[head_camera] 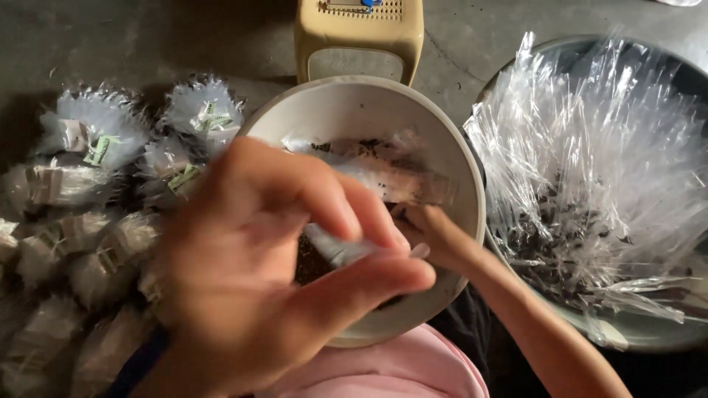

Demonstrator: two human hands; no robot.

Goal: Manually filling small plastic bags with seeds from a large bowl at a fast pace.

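Close to the lens, a small clear sachet [335,247] is pinched shut between the left hand [258,287] fingers over the white bowl [450,147], apparently mid-filling, while dark grains are reached by the right hand [435,236], its grip unclear

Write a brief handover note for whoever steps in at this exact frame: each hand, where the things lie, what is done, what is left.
Left hand: raised over the white bowl, pinching a small clear plastic sleeve between thumb and fingers; blurred.
Right hand: down inside the bowl at the dark loose material.
Done: bundles of packed sleeves piled on the floor to the left.
Left: loose clear sleeves, some with dark bits, fill the metal basin on the right.
A tan plastic stool stands beyond the bowl.
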